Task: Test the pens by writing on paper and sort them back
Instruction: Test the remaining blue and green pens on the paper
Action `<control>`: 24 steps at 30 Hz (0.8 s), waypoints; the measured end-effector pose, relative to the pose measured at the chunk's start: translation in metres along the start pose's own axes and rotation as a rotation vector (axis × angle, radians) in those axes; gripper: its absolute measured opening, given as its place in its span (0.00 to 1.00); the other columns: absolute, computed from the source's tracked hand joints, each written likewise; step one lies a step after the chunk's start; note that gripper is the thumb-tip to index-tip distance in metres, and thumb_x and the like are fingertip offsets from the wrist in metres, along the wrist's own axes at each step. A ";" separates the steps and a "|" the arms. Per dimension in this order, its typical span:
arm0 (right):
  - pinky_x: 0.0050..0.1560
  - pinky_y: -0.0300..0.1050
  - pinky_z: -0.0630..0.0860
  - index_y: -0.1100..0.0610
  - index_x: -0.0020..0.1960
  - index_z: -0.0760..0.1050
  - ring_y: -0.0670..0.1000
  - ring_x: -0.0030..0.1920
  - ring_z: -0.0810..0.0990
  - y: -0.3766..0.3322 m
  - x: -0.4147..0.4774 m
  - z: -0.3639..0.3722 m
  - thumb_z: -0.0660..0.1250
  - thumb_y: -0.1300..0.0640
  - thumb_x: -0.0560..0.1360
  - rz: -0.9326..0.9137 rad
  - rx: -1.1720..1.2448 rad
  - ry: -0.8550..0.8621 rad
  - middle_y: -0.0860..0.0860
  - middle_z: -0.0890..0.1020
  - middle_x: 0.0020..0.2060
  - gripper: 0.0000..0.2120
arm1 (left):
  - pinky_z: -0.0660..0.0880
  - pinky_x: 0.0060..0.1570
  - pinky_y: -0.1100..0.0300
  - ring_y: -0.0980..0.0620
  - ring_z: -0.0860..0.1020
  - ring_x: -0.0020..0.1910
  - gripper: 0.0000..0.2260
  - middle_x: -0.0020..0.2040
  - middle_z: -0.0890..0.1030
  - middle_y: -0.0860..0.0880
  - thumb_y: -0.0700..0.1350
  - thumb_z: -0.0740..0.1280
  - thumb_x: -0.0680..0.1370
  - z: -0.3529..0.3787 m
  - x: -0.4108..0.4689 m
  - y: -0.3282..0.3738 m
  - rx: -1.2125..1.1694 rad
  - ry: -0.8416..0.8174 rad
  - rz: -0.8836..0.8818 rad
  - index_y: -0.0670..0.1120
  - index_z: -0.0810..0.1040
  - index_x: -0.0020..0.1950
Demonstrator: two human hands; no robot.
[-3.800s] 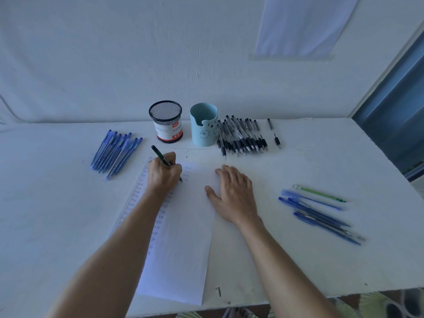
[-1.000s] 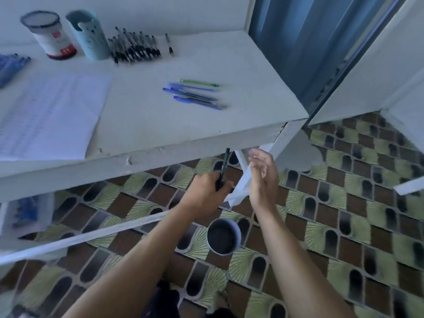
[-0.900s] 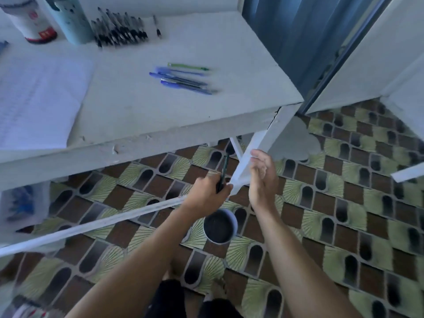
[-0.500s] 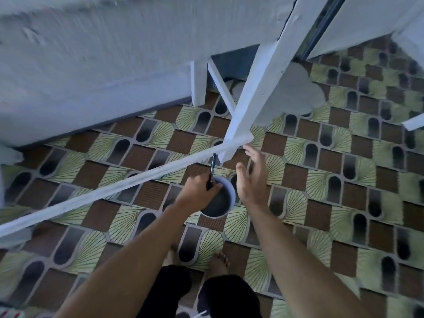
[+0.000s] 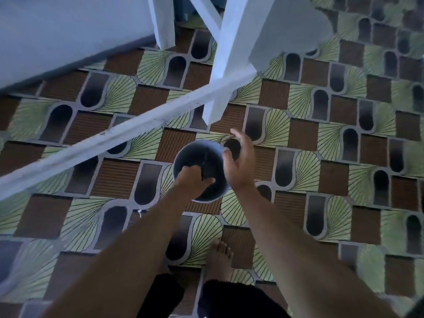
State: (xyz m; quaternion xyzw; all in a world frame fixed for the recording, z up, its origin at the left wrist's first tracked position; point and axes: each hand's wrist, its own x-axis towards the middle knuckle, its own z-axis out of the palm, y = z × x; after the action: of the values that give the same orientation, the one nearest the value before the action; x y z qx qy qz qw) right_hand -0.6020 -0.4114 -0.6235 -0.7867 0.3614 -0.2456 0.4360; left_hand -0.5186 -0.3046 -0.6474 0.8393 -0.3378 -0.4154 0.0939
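I look straight down at the tiled floor under the table. A round dark cup (image 5: 195, 154) with a pale rim stands on the floor. My left hand (image 5: 193, 180) is over its mouth and pinches a dark pen (image 5: 203, 167), which points down into the cup. My right hand (image 5: 238, 162) hovers beside the cup's right rim with its fingers spread and relaxed; whether it touches the rim I cannot tell. The paper and the other pens are out of view.
White table legs (image 5: 226, 65) and a long white crossbar (image 5: 110, 143) run just above and left of the cup. The table's underside (image 5: 57, 31) fills the upper left. My bare foot (image 5: 219, 258) stands on the patterned tiles below the cup.
The view has tipped from the tabletop down to the floor. Both hands have come down to the cup, and the pen in my left hand now reaches over its mouth.
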 end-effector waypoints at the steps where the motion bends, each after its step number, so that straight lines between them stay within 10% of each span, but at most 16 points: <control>1: 0.67 0.40 0.67 0.64 0.67 0.72 0.49 0.63 0.74 0.002 0.000 0.003 0.63 0.59 0.74 0.008 0.001 0.006 0.54 0.77 0.61 0.22 | 0.77 0.50 0.59 0.49 0.79 0.46 0.24 0.49 0.80 0.46 0.58 0.63 0.81 0.002 0.003 -0.002 0.018 0.010 0.001 0.40 0.74 0.66; 11: 0.66 0.54 0.72 0.65 0.66 0.73 0.50 0.64 0.75 -0.044 0.002 -0.015 0.62 0.56 0.73 -0.032 0.074 0.069 0.55 0.78 0.61 0.23 | 0.74 0.39 0.56 0.49 0.78 0.40 0.10 0.42 0.79 0.50 0.52 0.64 0.81 -0.041 -0.031 0.030 -0.118 0.377 -0.074 0.47 0.77 0.46; 24: 0.66 0.42 0.70 0.61 0.68 0.72 0.48 0.66 0.74 -0.280 0.047 -0.124 0.56 0.35 0.79 -0.241 0.242 0.154 0.53 0.77 0.64 0.33 | 0.75 0.53 0.52 0.44 0.80 0.52 0.11 0.52 0.83 0.46 0.44 0.65 0.76 -0.241 -0.195 0.154 -0.448 0.951 0.157 0.42 0.80 0.56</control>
State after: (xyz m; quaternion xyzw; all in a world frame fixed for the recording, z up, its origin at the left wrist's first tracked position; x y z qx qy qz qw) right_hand -0.5604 -0.4107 -0.3162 -0.7450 0.2647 -0.3971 0.4661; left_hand -0.4934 -0.3242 -0.3025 0.8666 -0.2230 -0.0427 0.4444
